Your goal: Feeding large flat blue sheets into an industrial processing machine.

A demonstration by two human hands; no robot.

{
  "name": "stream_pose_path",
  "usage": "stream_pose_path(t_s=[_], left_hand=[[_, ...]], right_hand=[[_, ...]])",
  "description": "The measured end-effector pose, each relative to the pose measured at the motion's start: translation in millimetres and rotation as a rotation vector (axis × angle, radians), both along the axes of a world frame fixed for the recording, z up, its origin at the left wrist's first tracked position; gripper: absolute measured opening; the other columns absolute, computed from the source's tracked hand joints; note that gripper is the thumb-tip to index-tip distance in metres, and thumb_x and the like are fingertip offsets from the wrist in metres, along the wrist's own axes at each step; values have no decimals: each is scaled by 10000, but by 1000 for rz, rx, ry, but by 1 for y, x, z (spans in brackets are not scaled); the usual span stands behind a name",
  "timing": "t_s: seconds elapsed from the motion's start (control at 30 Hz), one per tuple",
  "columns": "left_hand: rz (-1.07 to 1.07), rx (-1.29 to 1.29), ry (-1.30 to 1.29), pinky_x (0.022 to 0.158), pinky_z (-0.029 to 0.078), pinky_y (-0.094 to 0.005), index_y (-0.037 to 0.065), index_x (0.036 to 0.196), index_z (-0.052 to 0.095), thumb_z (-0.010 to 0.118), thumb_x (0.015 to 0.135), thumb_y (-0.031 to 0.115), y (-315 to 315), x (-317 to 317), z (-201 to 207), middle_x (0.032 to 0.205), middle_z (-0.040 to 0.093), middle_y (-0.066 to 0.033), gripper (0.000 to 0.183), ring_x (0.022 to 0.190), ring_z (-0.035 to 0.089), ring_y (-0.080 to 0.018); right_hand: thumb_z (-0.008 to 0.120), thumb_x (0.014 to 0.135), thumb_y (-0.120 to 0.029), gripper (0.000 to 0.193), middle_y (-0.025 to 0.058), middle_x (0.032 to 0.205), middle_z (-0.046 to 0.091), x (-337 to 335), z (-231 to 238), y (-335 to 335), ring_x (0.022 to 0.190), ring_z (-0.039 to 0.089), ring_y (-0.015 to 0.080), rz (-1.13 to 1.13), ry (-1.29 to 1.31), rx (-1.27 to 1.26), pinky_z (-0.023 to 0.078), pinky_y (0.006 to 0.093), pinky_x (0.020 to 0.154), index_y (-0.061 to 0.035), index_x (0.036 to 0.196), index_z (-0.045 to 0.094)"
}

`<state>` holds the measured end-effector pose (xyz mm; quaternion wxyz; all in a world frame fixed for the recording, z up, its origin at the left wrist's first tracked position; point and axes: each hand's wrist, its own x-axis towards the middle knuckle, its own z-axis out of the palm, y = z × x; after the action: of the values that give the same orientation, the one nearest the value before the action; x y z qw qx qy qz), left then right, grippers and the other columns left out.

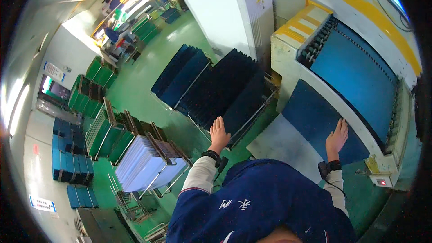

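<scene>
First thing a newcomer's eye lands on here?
Probably the big bright blue surface in the roller machine at right. Just below, the right hand is at a dark blue panel. Then the pale lilac sheets standing upright at lower left, vivid against the green floor.

The person across from me wears a dark navy cloth top (279, 193) with white lettering (243, 204) and a thin reddish trim (192, 189) edging the left shoulder. Long off-white cloth sleeves (201, 175) show beneath. The left hand (219, 133) and right hand (337, 140) are bare; each wrist carries a black strap (334, 165) and a small black boxy device (322, 170) with a thin dark cable (339, 189).
</scene>
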<state>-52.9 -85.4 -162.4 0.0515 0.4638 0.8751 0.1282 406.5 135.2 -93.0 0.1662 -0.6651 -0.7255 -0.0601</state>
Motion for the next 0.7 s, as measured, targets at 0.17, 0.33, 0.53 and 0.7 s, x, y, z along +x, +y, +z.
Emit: stream_pose_path(t_s=[0.17, 0.33, 0.53, 0.7], left_hand=[[35, -1, -33, 1146, 221, -484, 25, 1485, 199, 710, 722, 186, -3, 3, 5, 1524, 279, -161, 933, 1410, 264, -324], [20, 24, 0, 1129, 248, -474, 11, 1477, 218, 720, 691, 175, -4, -1, -2, 1509, 307, -173, 947, 1402, 283, -328], [-11, 94, -18, 1116, 267, -475, -1, 1469, 239, 713, 681, 166, -8, -1, 3, 1496, 323, -180, 935, 1389, 302, -329], [-3, 105, -11, 1117, 259, -467, -10, 1466, 239, 703, 683, 144, -11, -2, 2, 1500, 315, -180, 923, 1390, 298, -332]], right_hand=[[628, 805, -25, 662, 77, 1443, 385, 4, -8, 5, 1331, 368, 301, 8, -24, -16, 326, 443, 1084, -66, 1422, 394], [613, 807, -13, 656, 82, 1409, 418, 3, -9, -2, 1292, 401, 310, 18, -33, 5, 347, 446, 1063, -73, 1423, 398], [631, 815, -40, 651, 67, 1383, 448, 3, -9, -9, 1266, 428, 287, -12, -85, -13, 354, 439, 1055, -106, 1424, 409], [664, 807, -56, 525, 67, 1285, 497, -1, 0, -10, 1204, 467, 293, 2, -88, 7, 398, 437, 986, -95, 1305, 503]])
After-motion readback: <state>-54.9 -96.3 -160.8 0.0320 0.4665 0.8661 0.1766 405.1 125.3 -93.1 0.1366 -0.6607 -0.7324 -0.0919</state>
